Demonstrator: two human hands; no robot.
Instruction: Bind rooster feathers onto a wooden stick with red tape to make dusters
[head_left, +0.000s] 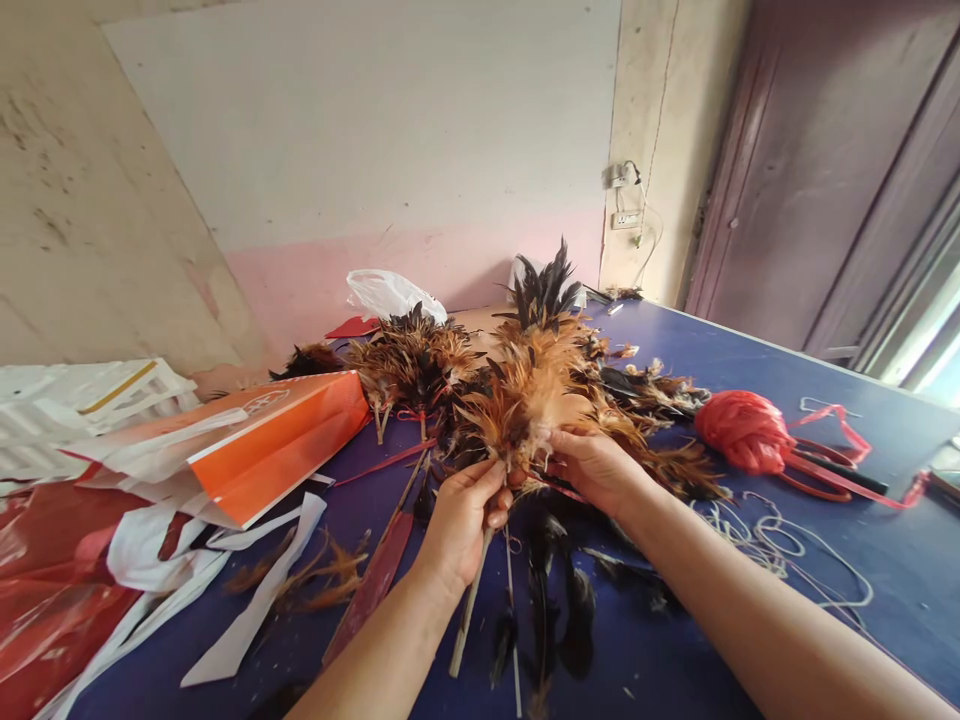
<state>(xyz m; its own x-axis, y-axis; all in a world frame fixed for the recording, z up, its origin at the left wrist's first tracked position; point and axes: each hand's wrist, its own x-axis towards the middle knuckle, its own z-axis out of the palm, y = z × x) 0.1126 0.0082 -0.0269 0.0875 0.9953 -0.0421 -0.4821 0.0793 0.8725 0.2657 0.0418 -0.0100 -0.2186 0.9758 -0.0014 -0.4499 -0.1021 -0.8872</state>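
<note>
Both hands meet at the base of a brown and black feather duster, whose dark tip feathers point away from me. My left hand is closed around its lower end, where a thin wooden stick comes out below the fingers. My right hand pinches at the pale quill ends on the right side of the feathers; exactly what lies between its fingertips is hidden. Left of it lies a bunch of dark brown feathers. Loose black feathers are scattered on the blue table under my hands.
An orange and white paper bag lies at the left beside white strips and red plastic. To the right are a ball of red plastic twine, scissors and tangled white string. A wall stands behind the table.
</note>
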